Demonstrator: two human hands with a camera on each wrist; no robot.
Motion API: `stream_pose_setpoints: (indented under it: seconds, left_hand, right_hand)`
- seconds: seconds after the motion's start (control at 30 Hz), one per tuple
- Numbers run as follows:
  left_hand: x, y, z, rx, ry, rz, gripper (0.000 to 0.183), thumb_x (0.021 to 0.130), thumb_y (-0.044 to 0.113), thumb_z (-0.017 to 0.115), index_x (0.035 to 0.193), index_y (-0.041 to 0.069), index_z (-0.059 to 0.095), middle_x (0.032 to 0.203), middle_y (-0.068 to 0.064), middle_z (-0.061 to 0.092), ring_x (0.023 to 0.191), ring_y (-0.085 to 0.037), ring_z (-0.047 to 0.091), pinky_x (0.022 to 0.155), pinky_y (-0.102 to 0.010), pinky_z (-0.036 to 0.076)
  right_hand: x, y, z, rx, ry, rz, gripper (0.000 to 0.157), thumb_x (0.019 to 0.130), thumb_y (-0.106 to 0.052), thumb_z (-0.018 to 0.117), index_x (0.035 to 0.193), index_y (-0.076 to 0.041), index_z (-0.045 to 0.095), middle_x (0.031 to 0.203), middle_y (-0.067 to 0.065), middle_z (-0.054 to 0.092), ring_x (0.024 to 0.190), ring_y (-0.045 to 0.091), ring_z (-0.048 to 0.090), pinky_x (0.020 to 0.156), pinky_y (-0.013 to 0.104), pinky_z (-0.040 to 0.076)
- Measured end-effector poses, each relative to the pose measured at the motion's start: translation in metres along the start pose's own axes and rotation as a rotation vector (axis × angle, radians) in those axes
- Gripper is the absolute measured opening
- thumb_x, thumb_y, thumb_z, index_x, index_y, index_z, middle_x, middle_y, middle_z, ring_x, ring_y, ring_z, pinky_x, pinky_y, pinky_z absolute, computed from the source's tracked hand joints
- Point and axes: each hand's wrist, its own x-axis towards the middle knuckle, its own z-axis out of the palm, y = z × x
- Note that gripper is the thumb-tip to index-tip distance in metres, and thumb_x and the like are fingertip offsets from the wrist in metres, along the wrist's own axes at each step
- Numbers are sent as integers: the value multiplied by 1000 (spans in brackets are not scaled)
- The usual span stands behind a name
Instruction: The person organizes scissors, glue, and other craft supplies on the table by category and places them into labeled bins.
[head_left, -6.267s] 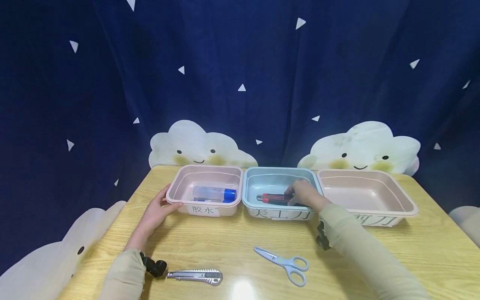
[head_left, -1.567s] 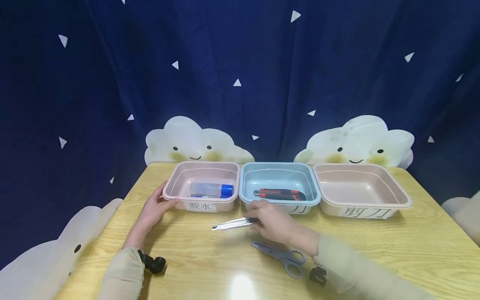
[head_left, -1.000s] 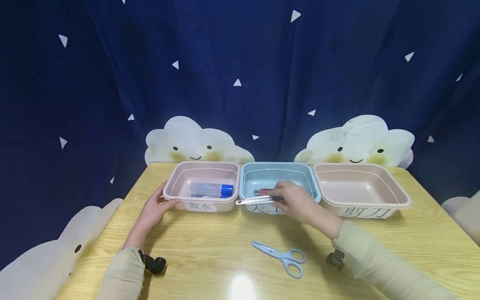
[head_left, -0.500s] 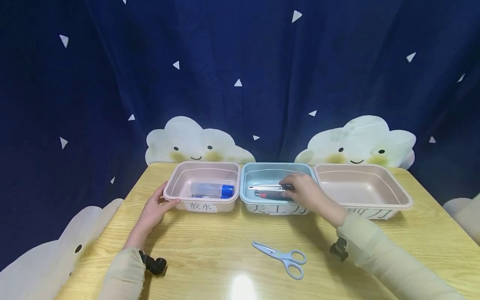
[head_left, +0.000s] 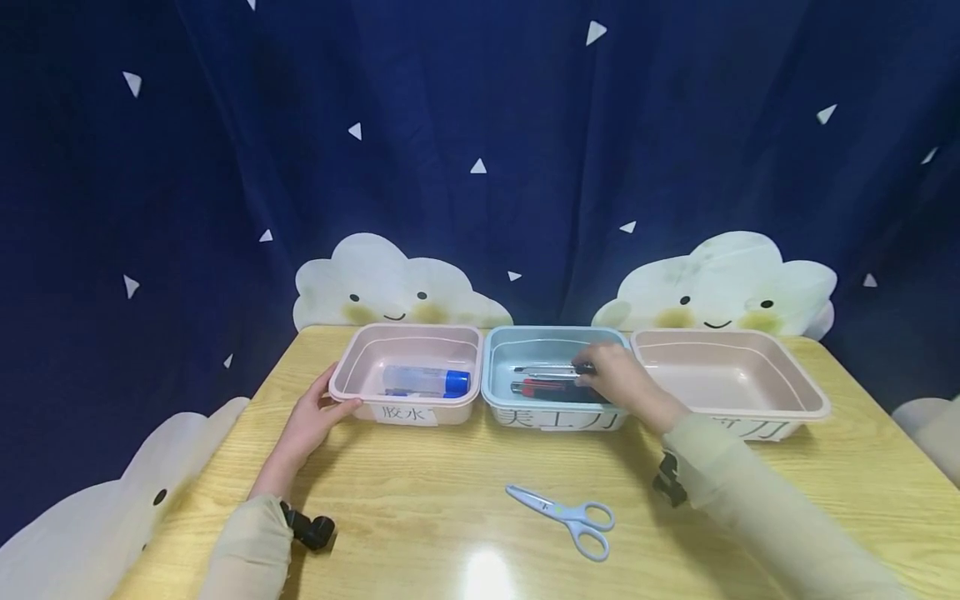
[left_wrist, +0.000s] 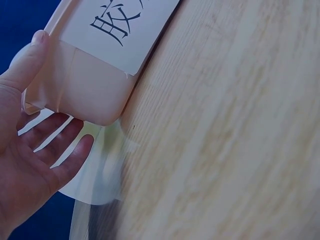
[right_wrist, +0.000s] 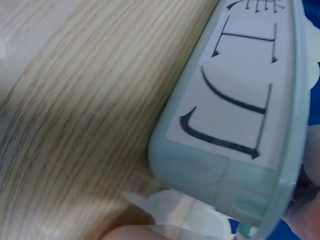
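Note:
In the head view my right hand (head_left: 618,375) reaches into the blue bin (head_left: 558,333) and grips the dark end of a silver utility knife (head_left: 545,372). Below that knife lies at least one red and black utility knife (head_left: 546,388), partly covered by the hand. My left hand (head_left: 311,421) holds the near left corner of a pink bin (head_left: 459,413), thumb at the front rim. In the left wrist view the other fingers (left_wrist: 75,155) spread loosely below the corner. The right wrist view shows mainly the blue bin's labelled front (right_wrist: 190,172); the knife is hidden there.
Light blue scissors (head_left: 566,514) lie on the wooden table (head_left: 420,508) in front of the bins. A glue bottle (head_left: 423,381) with a blue cap lies in the left pink bin. Another pink bin (head_left: 806,410) stands at the right, against the blue one.
The silver utility knife lay on the table at the front left; my right hand has lifted it, carried it right, and lowered it into the blue bin. My left hand has stayed put.

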Motion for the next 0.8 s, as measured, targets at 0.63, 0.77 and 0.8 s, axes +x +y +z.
stream_pose_setpoints:
  seconds: [0.63,0.77,0.8]
  left_hand:
    - [-1,0,0,8,-13,-13,81,70,45,63,135,28,20,129,-9,35,108,-29,39,87,-47,31]
    - [-1,1,0,11,-14,-23,81,70,46,63,136,28,19,129,-9,35,109,-30,38,88,-48,30]
    - [-1,1,0,10,-14,-24,81,69,46,63,136,28,19,130,-9,35,109,-30,38,88,-48,30]
  right_hand:
    - [14,16,27,-42,-98,115,24,65,-13,71,85,-1,65,83,11,64,80,27,58,73,39,44]
    - [16,16,31,-42,-120,145,24,65,-15,71,85,-2,65,81,10,64,77,26,58,72,38,44]
    - [16,16,31,-43,-127,157,25,65,-16,71,85,-2,65,80,10,64,77,25,58,72,39,44]
